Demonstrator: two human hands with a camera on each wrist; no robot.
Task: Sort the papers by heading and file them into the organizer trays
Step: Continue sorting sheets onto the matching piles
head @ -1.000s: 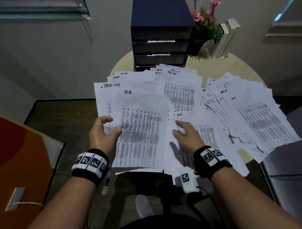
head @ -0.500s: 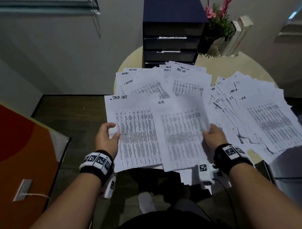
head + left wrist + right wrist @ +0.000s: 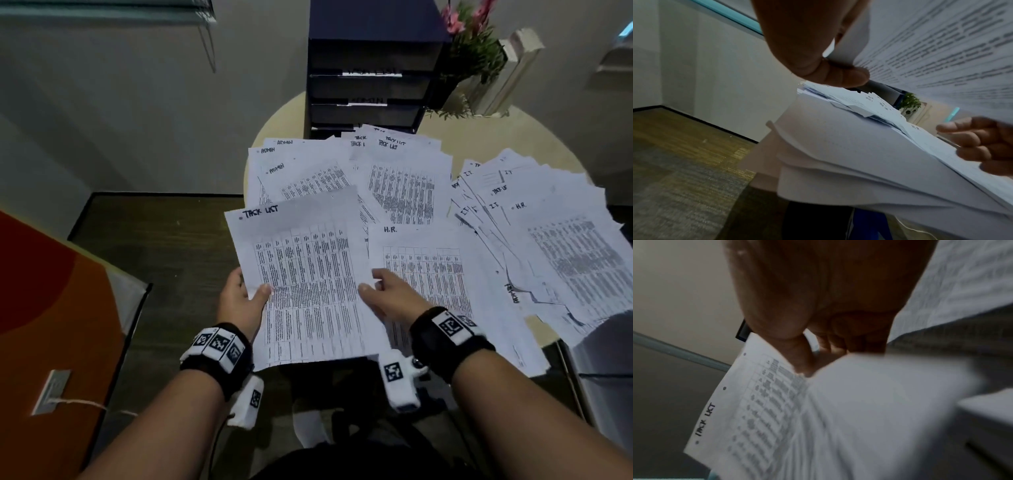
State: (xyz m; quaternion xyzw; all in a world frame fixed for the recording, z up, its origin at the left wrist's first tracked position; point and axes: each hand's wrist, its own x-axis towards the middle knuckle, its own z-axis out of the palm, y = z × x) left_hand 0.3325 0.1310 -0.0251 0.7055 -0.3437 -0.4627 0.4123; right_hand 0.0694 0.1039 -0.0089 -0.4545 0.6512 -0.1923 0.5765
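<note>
My left hand [image 3: 239, 301] pinches the near left edge of a sheet headed TASK LIST [image 3: 301, 274], thumb on top and fingers beneath, so I can hold it lifted off the pile and read its heading. My right hand [image 3: 387, 294] reaches for that sheet's right edge with thumb and forefinger parted; the head view suggests it holds nothing yet, though the blurred right wrist view leaves me unsure. Just beside it lies a sheet headed H.R. [image 3: 428, 267], flat on the pile, its near end hanging past the table edge toward me.

Farther out, the papers lie fanned in loose groups so their headings show: the ADMIN sheets [image 3: 294, 171] to the left, more task list sheets [image 3: 400, 178] in the middle, and a mixed spread of I.T. and H.R. sheets [image 3: 534, 219] to the right. They cover most of the round table [image 3: 534, 137], and several overhang its rim, so a careless sweep could slide them off.

At the far side stands the dark organizer [image 3: 373, 68], its tray mouths facing me. The way there runs above the fanned papers, and I judge it open.
</note>
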